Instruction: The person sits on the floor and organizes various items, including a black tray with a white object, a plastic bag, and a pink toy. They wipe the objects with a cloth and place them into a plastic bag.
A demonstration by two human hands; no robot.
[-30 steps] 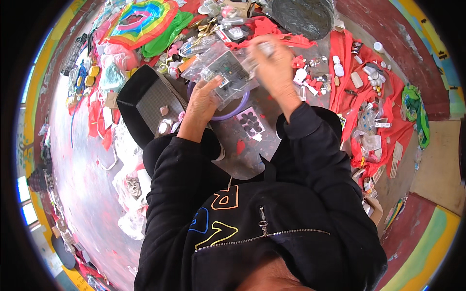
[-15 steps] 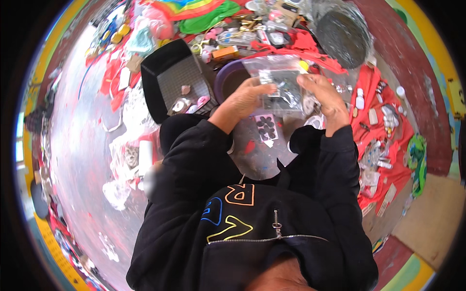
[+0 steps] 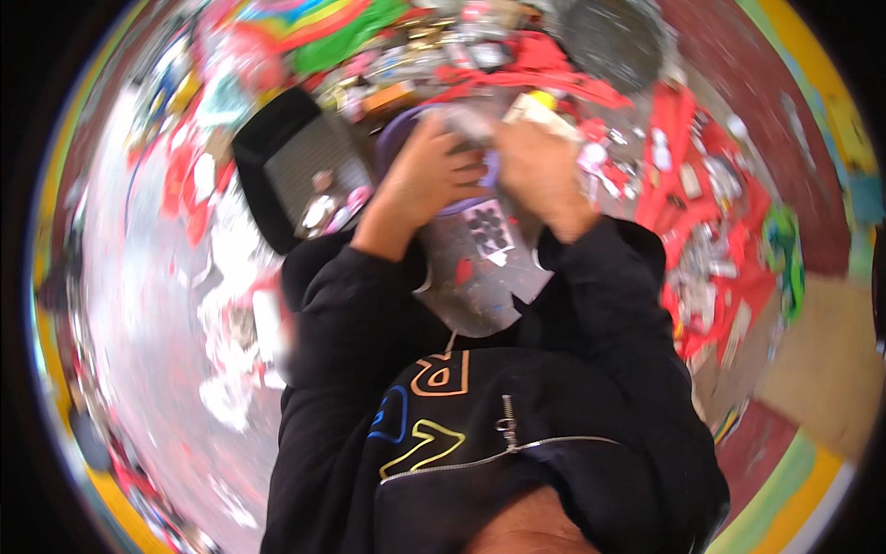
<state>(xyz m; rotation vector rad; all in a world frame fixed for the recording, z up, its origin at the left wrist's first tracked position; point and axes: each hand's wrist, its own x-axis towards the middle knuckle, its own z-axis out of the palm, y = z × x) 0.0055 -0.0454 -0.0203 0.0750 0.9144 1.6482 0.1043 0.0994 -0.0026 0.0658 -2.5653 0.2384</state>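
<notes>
My left hand (image 3: 426,174) reaches over the purple basin (image 3: 392,138), its fingers curled inward. At its fingertips is a pale, blurred piece of clear plastic bag (image 3: 469,122), and the left fingers look closed on it. Close by on the right, my right hand (image 3: 540,168) is smeared by motion, so its finger positions do not show. A cream-coloured flat piece (image 3: 543,114) shows just beyond the right knuckles; whether that hand holds it is unclear. Below the hands, a white card with dark flower shapes (image 3: 487,228) lies between my knees.
A black open box (image 3: 277,138) with small items stands left of the basin. Mixed goods and red cloth (image 3: 544,69) lie ahead, with more red cloth (image 3: 664,185) and packets at right. A dark plastic-covered tub (image 3: 611,46) is at far right. Crumpled plastic (image 3: 226,392) lies at left.
The clear bag, earlier spread flat between both hands, is now mostly hidden and blurred. My hands have shifted left and drawn closer together. The cream-coloured piece now shows. The whole view has shifted.
</notes>
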